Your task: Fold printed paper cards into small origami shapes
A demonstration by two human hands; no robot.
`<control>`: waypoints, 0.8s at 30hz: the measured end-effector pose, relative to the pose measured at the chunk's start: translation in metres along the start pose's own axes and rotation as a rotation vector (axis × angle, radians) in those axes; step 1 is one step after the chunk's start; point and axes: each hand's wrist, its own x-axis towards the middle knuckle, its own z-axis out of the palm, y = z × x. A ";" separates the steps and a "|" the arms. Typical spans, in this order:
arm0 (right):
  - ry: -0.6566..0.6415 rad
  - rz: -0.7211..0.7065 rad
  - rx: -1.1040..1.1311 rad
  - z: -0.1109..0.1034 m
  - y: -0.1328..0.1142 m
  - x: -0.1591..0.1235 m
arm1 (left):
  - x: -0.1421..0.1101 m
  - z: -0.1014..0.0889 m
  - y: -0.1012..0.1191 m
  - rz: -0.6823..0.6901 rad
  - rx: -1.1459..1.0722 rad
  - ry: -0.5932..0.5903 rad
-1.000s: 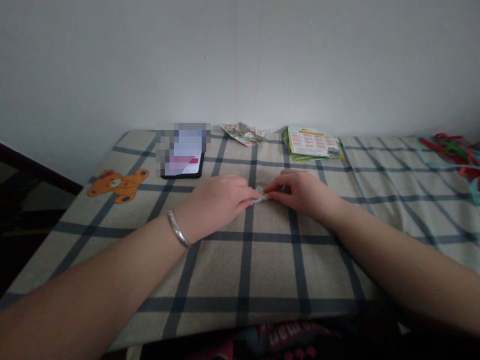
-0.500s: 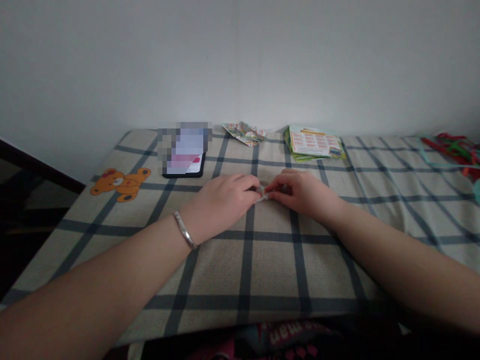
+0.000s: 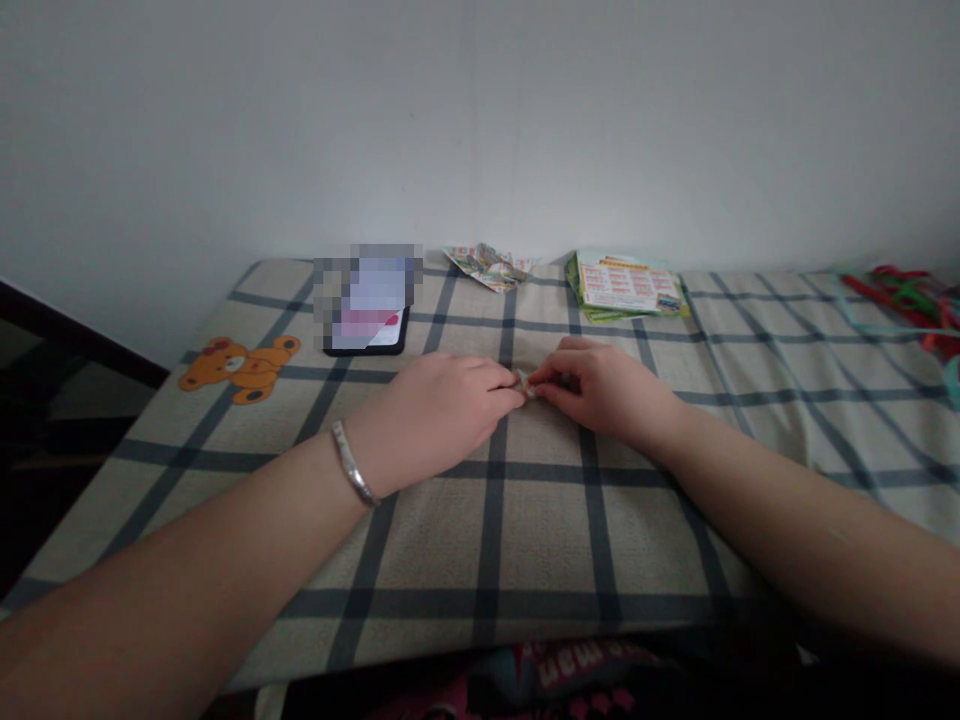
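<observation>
Between my fingertips, at the middle of the checked tablecloth [image 3: 420, 560], is a small crumpled piece of paper [image 3: 530, 390], pale and mostly covered by the fingers. My left hand [image 3: 450, 405], with a silver bangle at its wrist, pinches the paper from the left. From the right, my right hand [image 3: 600, 385] grips it between thumb and forefinger. The tips of both hands nearly meet, low over the cloth. How the paper is folded cannot be made out.
Along the wall lie a phone [image 3: 382, 338] with a blurred screen, a crumpled printed sheet [image 3: 491, 268] and a stack of printed leaflets [image 3: 630, 287]. An orange bear cutout [image 3: 244, 370] lies at left. Red and green strips [image 3: 911, 300] are heaped far right.
My left fingers bent and drew back slightly over the paper, then stretched right again, closer to my right fingertips. Less of the paper shows now. My right hand has hardly moved.
</observation>
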 end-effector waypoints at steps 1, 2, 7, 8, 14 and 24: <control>0.003 -0.012 -0.005 0.000 0.001 0.000 | 0.000 0.000 0.000 -0.002 0.006 0.005; 0.003 -0.026 -0.012 0.000 0.002 -0.001 | -0.001 0.000 0.001 -0.004 0.015 0.007; 0.048 -0.165 -0.139 -0.004 -0.003 -0.003 | -0.001 -0.004 0.012 -0.030 0.073 -0.040; 0.069 -0.215 -0.178 -0.005 -0.005 -0.004 | 0.000 -0.005 0.014 -0.034 0.077 -0.048; -0.020 -0.317 -0.267 -0.012 -0.010 -0.006 | 0.000 -0.008 0.010 -0.039 0.049 -0.074; -0.083 -0.276 -0.291 -0.011 -0.015 -0.008 | 0.000 -0.009 0.003 0.042 0.049 -0.049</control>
